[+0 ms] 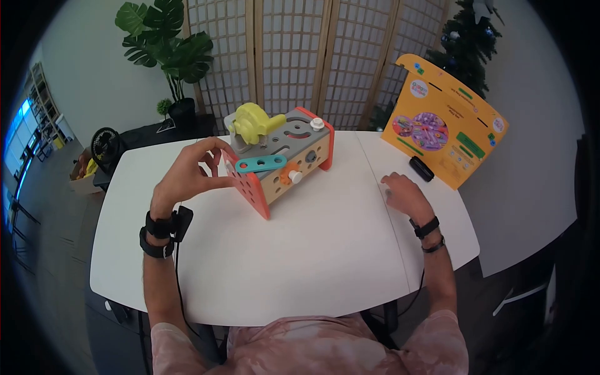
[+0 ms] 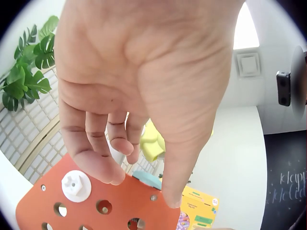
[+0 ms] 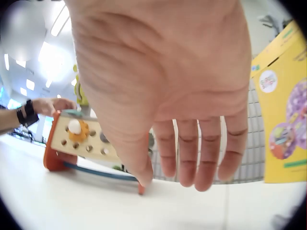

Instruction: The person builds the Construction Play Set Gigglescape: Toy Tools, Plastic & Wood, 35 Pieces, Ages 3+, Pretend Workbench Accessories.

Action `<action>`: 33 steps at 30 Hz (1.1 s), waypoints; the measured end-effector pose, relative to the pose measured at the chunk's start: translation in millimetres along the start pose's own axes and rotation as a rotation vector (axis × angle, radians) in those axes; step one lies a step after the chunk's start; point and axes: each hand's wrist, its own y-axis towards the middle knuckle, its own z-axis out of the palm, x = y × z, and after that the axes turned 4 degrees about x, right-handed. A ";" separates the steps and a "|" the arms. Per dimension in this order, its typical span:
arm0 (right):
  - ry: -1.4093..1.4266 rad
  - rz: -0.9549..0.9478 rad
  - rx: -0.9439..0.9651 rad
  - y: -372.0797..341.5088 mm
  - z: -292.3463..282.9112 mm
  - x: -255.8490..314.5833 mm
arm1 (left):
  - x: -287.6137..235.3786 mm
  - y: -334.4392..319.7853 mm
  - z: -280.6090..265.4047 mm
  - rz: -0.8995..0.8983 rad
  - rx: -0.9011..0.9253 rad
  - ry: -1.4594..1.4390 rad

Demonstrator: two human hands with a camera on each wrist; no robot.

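A toy workbench (image 1: 272,189) with red-orange end panels, a grey top and a pale wooden front stands on the table. My left hand (image 1: 187,174) holds its left end panel (image 2: 120,206), curved fingers at the top edge and thumb at the near edge. A white bolt (image 2: 76,186) sits in that panel. On top is a yellow-green toy circular saw (image 1: 253,125); a teal strip with holes (image 1: 261,164) lies along the left edge. An orange gear (image 3: 79,131) with a white bolt is on the front. My right hand (image 1: 409,195) hovers over the table's right side, fingers loose, holding nothing.
A yellow box (image 1: 437,122) stands tilted at the back right, with a small black case (image 1: 421,169) in front of it. A white bolt (image 1: 317,124) stands at the workbench's far right corner. Cables run from the wrist straps to the white table's (image 1: 300,269) near edge.
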 end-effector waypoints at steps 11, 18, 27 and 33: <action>0.124 -0.015 0.108 20.1 -12.0 31.5 | -9.9 -15.9 -27.1 -0.090 -0.065 -0.005; 0.196 -0.253 0.196 39.9 0.4 88.0 | -5.6 -16.6 -27.9 -0.017 -0.098 0.006; -0.164 -0.512 0.100 32.0 7.9 140.4 | -6.0 -18.3 -29.8 0.011 -0.100 0.021; 0.066 -0.552 0.016 37.3 14.0 145.7 | -8.0 -19.3 -30.6 0.008 -0.078 0.008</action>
